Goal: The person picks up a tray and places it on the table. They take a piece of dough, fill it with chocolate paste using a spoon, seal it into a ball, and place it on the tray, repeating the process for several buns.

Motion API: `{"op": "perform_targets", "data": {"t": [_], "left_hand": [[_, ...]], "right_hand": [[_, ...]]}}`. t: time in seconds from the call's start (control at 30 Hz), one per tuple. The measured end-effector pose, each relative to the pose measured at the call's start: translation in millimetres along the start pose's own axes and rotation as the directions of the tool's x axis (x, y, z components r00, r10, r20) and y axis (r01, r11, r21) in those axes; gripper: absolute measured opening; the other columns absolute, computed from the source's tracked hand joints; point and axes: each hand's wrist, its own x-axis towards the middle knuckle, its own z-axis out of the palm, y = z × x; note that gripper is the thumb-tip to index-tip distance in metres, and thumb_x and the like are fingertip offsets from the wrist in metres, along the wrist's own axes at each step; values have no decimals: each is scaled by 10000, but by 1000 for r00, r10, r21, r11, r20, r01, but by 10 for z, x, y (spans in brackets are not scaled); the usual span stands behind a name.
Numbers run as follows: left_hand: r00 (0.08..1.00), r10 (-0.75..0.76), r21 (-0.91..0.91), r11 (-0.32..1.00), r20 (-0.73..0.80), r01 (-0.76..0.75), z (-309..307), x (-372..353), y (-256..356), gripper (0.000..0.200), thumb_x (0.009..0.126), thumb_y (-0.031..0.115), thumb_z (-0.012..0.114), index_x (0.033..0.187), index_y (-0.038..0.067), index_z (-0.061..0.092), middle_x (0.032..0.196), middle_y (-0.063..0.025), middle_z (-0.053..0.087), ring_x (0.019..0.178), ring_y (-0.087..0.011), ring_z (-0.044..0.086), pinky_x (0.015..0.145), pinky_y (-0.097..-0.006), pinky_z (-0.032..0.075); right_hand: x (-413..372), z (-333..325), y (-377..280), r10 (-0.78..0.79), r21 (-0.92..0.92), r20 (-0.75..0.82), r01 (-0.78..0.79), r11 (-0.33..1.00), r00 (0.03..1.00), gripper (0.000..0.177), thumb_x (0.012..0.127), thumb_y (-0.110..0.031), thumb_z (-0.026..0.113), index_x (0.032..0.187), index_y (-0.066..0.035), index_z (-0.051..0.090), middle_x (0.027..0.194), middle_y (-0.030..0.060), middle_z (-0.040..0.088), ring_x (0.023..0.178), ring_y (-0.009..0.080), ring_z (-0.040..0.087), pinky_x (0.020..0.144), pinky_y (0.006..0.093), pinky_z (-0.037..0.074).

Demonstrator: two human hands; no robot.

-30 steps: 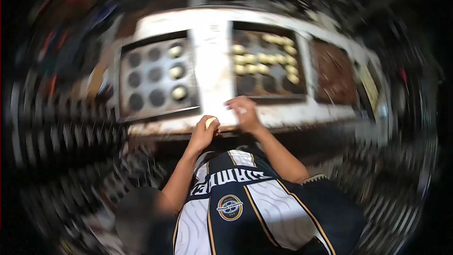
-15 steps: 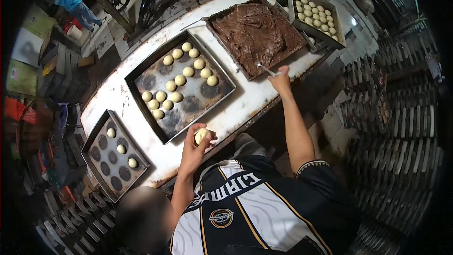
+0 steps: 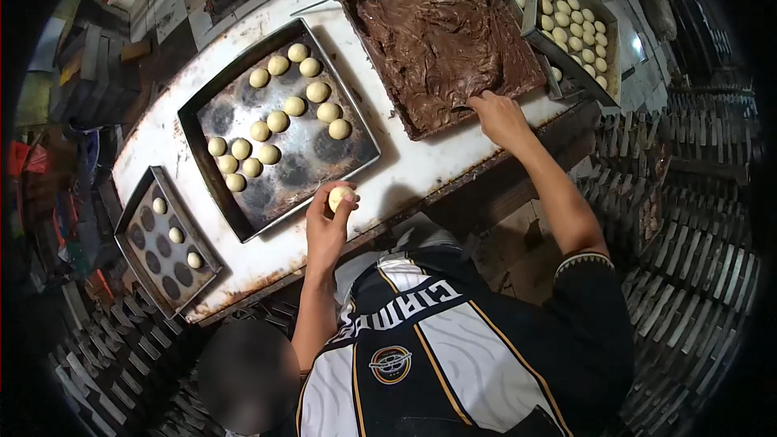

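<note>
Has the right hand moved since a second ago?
Yes. The right hand went rightward along the table to the chocolate tray's near edge.

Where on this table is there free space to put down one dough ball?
Bare table lies between the middle tray and the chocolate tray. The middle tray's near corner is free too. The right tray is packed with balls.

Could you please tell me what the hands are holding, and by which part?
The left hand holds a dough ball by its sides. The right hand reaches into the chocolate tray; whether it grips a utensil cannot be told.
</note>
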Motion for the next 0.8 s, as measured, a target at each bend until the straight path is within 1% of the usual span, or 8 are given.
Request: {"op": "perform_targets", "data": {"t": [0.07, 0.23, 0.4, 0.43, 0.57, 0.67, 0.73, 0.8], "left_hand": [[999, -46, -193, 980, 14, 48, 43, 54, -41, 295, 1073, 140, 641, 1337, 18, 591, 1089, -82, 736, 1004, -119, 676, 893, -275, 543], [999, 50, 67, 997, -17, -49, -66, 190, -51, 323, 1072, 170, 658, 1357, 26, 605, 1082, -50, 724, 958, -95, 648, 850, -252, 518], [984, 119, 5, 993, -133, -119, 73, 229, 136, 277, 1062, 189, 675, 1289, 32, 655, 1033, -26, 704, 925, -88, 616, 805, -248, 493], [981, 146, 39, 989, -127, -143, 74, 260, 93, 273, 1060, 190, 678, 1284, 34, 657, 1028, -26, 703, 924, -89, 614, 802, -251, 493], [991, 109, 156, 983, -77, -96, 179, 278, 122, 275, 1043, 212, 702, 1266, 53, 674, 1011, -32, 706, 927, -95, 625, 813, -256, 499], [989, 147, 205, 968, 7, -145, 474, 313, 129, 267, 1029, 215, 715, 1242, 55, 693, 991, -30, 723, 911, -108, 660, 791, -272, 528], [995, 84, -2, 997, 57, -84, 810, 373, 96, 254, 1015, 194, 723, 1217, 43, 699, 982, -54, 744, 843, -125, 676, 741, -291, 546], [998, 46, -221, 975, 42, -36, 1202, 500, -165, 266, 1013, 227, 728, 1139, -7, 719, 936, -104, 783, 793, -164, 710, 733, -306, 556]], "right_hand": [[63, 27, 77, -72, -48, 31, 73, 996, 997, 308, 934, -68, 560, 1169, -90, 757, 1043, 208, 703, 929, 426, 722, 829, 553, 571], [338, -81, 126, -74, -46, 262, 89, 995, 962, 315, 882, -61, 602, 1139, -74, 786, 1026, 236, 757, 1004, 414, 733, 881, 524, 577], [965, 139, 424, -154, 179, 521, 68, 981, 839, 357, 819, -25, 608, 1110, -48, 813, 1040, 255, 770, 984, 407, 742, 920, 475, 570], [1146, 284, 574, -164, 184, 614, 62, 981, 772, 311, 848, -44, 606, 1077, -26, 816, 1000, 213, 793, 942, 337, 753, 879, 450, 572], [901, -330, 219, -63, 361, 683, -260, 896, 728, 276, 861, -23, 602, 1053, 10, 798, 1018, 107, 786, 823, 250, 677, 668, 377, 519], [549, -152, 178, 2, 648, 644, -546, 531, 765, 263, 929, -93, 671, 1152, -45, 802, 952, 53, 778, 676, 106, 598, 581, 270, 522], [158, -304, -455, 42, 833, 373, -355, 424, 927, 286, 957, -71, 663, 1219, -18, 765, 984, 20, 756, 742, 108, 628, 620, 275, 546], [-66, -104, -970, 104, 853, -154, 79, 515, 983, 245, 1017, -137, 650, 1180, 11, 760, 1087, 67, 792, 959, 123, 704, 834, 326, 567]]}}
